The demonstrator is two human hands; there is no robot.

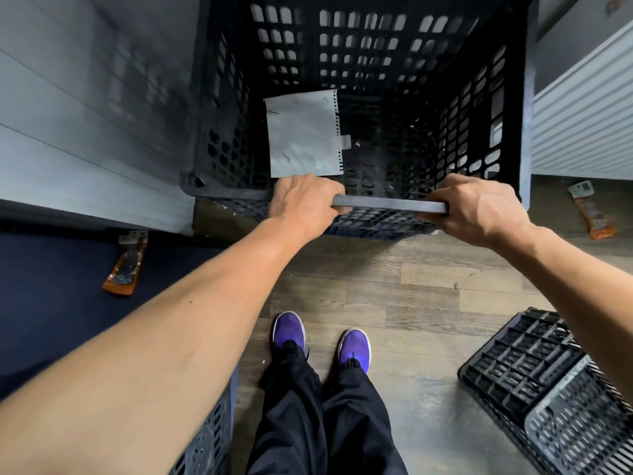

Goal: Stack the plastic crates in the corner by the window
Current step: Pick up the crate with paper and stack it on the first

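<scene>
The black crate (387, 202) is gripped by its near rim, which the left hand (303, 204) and right hand (479, 210) are curled round. It is held upright, mouth upward, its body beyond the hands.

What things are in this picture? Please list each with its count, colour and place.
crate: 1, black, top centre, near rim in both hands
paper: 1, white, inside crate, left side
tipped crate: 1, black, floor, lower right
grey crate: 1, grey, lower right corner, cut off
left crate: 1, dark, lower left, under arm
packets: 2, orange, floor, one left, one right
wall: 1, grey, left
panel: 1, white, ribbed, right
floor: 1, brown wood, centre
shoes: 2, purple, bottom centre
left hand: 1, grips rim, left part
right hand: 1, grips rim, right part
</scene>
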